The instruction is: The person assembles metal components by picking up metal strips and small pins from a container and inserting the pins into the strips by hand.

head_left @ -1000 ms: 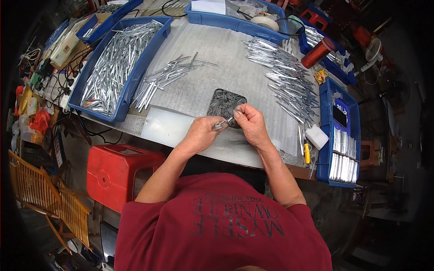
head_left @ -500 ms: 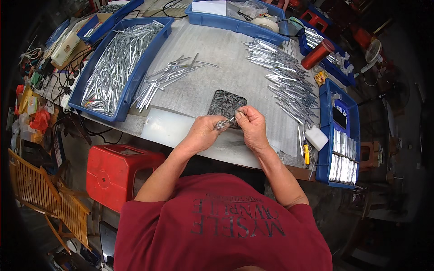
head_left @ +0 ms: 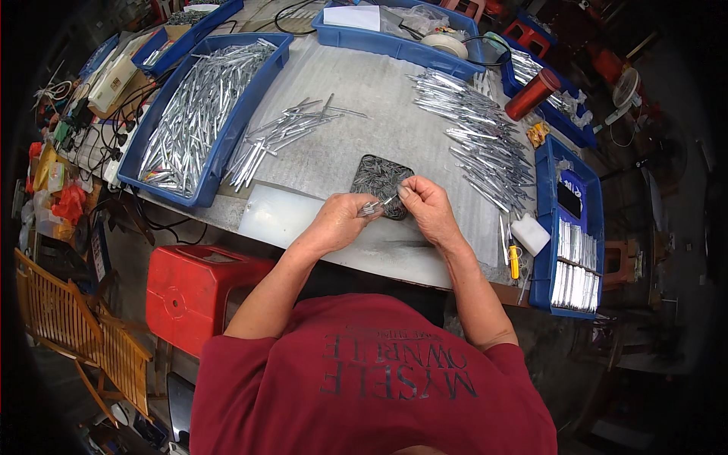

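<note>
My left hand is closed round a few slim silvery metal rods, whose ends stick out past the thumb toward the right. Close by, my right hand has thumb and forefinger pinched together at the tip of one rod. Whatever small piece lies between those fingertips is too small to make out. Just beyond both hands stands a dark shallow tray holding many small dark metal pins. My right fingers cover its near right corner.
Loose rods lie left of centre, with a larger pile at right. Blue bins flank the table. A white board lies along the front edge. At right are a yellow-handled tool, a white block and a red cylinder.
My right fingertips have drawn slightly away from my left hand, so more of a rod's end shows between them. The rods stay in my left hand. The whole view has shifted a little.
</note>
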`<state>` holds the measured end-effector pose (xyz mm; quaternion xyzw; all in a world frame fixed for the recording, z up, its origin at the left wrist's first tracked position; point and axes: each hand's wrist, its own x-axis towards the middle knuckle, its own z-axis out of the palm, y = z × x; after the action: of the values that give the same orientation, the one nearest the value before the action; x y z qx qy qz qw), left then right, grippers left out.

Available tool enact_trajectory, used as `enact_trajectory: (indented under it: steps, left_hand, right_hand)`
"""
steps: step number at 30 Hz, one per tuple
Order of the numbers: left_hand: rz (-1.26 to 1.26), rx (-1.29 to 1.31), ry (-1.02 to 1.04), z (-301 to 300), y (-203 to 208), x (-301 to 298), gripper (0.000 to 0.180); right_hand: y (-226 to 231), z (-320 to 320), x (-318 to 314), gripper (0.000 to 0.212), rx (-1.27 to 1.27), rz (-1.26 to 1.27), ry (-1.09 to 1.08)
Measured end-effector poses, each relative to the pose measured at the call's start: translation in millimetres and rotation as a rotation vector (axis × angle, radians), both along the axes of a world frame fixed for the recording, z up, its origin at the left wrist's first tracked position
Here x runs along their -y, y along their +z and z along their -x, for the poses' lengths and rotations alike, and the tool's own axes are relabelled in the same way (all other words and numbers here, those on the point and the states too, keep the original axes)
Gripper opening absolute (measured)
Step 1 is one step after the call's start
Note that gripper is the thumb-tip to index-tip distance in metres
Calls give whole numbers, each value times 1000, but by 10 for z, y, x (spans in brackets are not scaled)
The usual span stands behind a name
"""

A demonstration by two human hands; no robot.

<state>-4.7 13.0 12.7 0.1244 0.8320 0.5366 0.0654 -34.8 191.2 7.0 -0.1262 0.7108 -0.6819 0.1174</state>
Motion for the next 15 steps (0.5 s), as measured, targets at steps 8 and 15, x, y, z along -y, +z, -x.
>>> enact_trajectory:
  steps: [8, 15]
  left_hand:
    - [76, -102, -10, -1, -64, -14, 10]
    - [125, -82, -6, 3, -41, 23, 9]
  right_hand:
    - [-14, -21, 29, 10, -91, -65, 25]
    - [-60, -84, 101, 10, -14, -44, -23]
